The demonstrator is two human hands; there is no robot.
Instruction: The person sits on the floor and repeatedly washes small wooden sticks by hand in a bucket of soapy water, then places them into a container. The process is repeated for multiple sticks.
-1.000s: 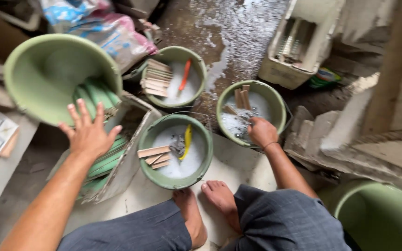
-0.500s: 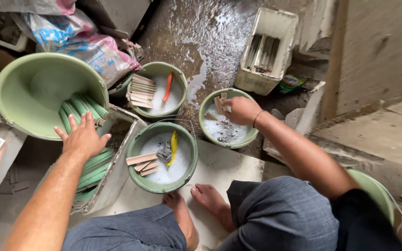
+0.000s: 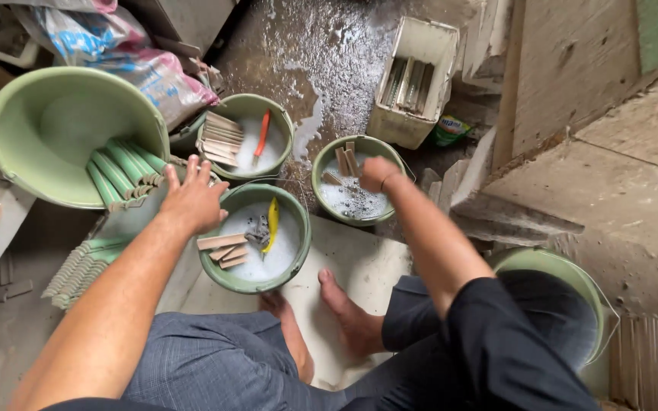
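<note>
Left hand (image 3: 190, 199) spread flat over near basin (image 3: 256, 237) rim; right hand (image 3: 378, 173) grip fisted above tile-strip basin (image 3: 356, 180), contents indiscernible; printed plastic sacks (image 3: 127, 61) behind.

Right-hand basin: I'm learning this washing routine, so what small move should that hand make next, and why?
Probably lift the piece out: the right hand is closed over the foamy basin where brown strips soak, while the left hand rests at the nearer basin's rim.
</note>
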